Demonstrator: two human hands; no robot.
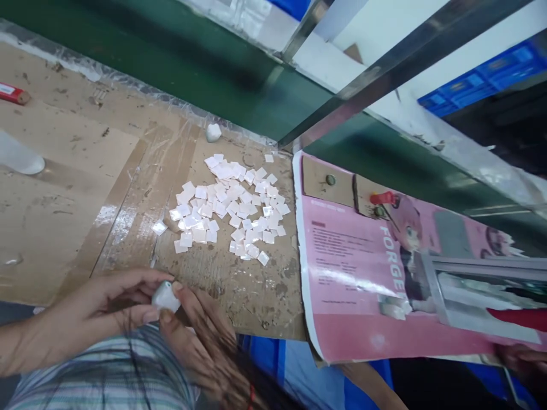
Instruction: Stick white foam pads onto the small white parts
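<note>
Close to the front edge of the table, a small white faceted block (166, 297) is held between both hands. My left hand (122, 299) pinches it from the left with thumb and fingers. From the other side, the thumb and fingers of my right hand (199, 327) grip it too; dark strands of hair partly cover that hand. Beyond them lies a loose spread of thin, shiny, pale square pieces (231, 199), several overlapping. One square piece (159, 228) sits apart, nearer my hands. A similar white faceted block (213, 132) rests behind the spread.
Worn, taped cardboard (115, 142) covers the table. A green barrier (171, 62) and a slanted metal post (342, 97) border the back. At right lies a pink printed sheet (342, 267) with a metal-framed tray (482, 290); another person's arm (371, 384) is below. A red pencil-like stick (12, 94) lies far left.
</note>
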